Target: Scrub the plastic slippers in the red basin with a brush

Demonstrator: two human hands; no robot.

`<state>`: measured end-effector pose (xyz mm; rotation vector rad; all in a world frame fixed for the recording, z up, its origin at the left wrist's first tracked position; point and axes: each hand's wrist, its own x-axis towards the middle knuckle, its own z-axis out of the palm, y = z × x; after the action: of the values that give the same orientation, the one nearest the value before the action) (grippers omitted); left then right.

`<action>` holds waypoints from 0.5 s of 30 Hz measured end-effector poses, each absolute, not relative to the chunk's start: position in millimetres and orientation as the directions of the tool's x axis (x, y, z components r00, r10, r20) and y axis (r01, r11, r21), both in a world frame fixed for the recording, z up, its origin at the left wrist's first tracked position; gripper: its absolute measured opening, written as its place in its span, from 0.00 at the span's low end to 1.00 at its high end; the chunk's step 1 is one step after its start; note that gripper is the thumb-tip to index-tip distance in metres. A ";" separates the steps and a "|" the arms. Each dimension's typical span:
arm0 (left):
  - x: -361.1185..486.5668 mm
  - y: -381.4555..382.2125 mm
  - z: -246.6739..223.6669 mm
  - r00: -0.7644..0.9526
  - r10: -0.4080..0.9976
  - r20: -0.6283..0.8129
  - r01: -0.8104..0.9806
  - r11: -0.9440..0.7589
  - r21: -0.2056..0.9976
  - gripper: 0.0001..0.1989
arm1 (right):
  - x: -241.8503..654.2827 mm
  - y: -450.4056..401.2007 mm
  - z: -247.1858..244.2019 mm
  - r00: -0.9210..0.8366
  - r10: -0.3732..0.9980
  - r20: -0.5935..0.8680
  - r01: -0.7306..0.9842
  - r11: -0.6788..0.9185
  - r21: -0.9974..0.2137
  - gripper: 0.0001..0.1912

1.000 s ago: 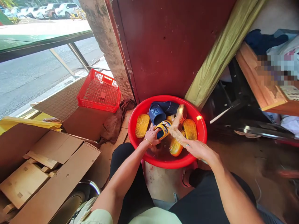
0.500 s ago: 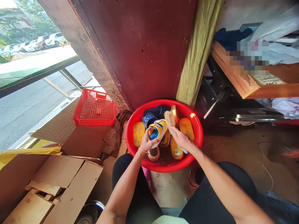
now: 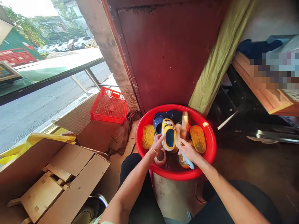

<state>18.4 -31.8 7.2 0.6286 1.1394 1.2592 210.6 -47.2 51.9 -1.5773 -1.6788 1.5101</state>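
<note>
Gripping a yellow-and-blue clog (image 3: 169,135) from my remote post, I have it propped on end inside a red plastic basin (image 3: 175,109), its blue footbed turned up. My left hand (image 3: 157,144) is closed around the clog's near end, with a gold bangle (image 3: 153,151) on the wrist. My right hand (image 3: 189,152) is clamped on a scrubbing brush (image 3: 187,161), its pale blue handle poking out below the palm and its pale bristles (image 3: 178,140) pressed just beside the clog. The two hands are close but not touching. I judge the clog light and moulded, stiff enough to keep its shape yet with some give, and slippery when wet. The surest hold looks to be a firm wrap around the heel end, clear of the bristles. Packed around it in the basin are two ribbed yellow soles (image 3: 197,139), a dark blue slipper (image 3: 163,119) and a peach sandal (image 3: 185,126), with dark water (image 3: 171,161) pooled at the bottom.
</note>
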 end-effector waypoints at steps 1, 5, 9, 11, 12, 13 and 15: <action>19.9 -31.8 7.8 0.033 0.930 -0.366 -0.447 0.341 0.827 0.27 | 210.3 -48.5 49.9 -0.285 0.892 -0.352 0.469 -0.190 -0.863 0.33; 24.4 -33.6 9.0 0.159 0.909 -0.386 -0.513 0.410 0.754 0.26 | 218.4 -52.2 49.7 -0.266 0.916 -0.300 0.516 -0.127 -0.847 0.34; 17.3 -30.2 17.0 -0.043 0.951 -0.306 -0.640 0.209 0.740 0.29 | 238.0 -54.6 70.5 -0.242 0.950 -0.197 0.556 -0.031 -0.831 0.33; 11.0 -25.7 23.1 -0.109 0.942 -0.317 -0.675 0.164 0.720 0.30 | 245.3 -60.4 85.3 -0.290 0.949 -0.127 0.574 0.066 -0.816 0.31; 8.5 -23.6 25.6 -0.125 0.933 -0.337 -0.681 0.167 0.713 0.30 | 247.3 -64.8 92.3 -0.338 0.935 -0.106 0.588 0.121 -0.800 0.30; 6.8 -21.9 27.4 -0.134 0.926 -0.353 -0.678 0.174 0.714 0.29 | 248.0 -69.7 98.4 -0.392 0.915 -0.101 0.606 0.174 -0.776 0.29; 6.6 -20.6 28.3 -0.166 0.927 -0.336 -0.631 0.162 0.759 0.27 | 246.4 -79.1 107.1 -0.482 0.865 -0.141 0.662 0.254 -0.705 0.28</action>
<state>6.6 -20.6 28.3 0.3885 1.0073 1.4347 246.4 -79.1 107.1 -1.4155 -2.2538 1.0552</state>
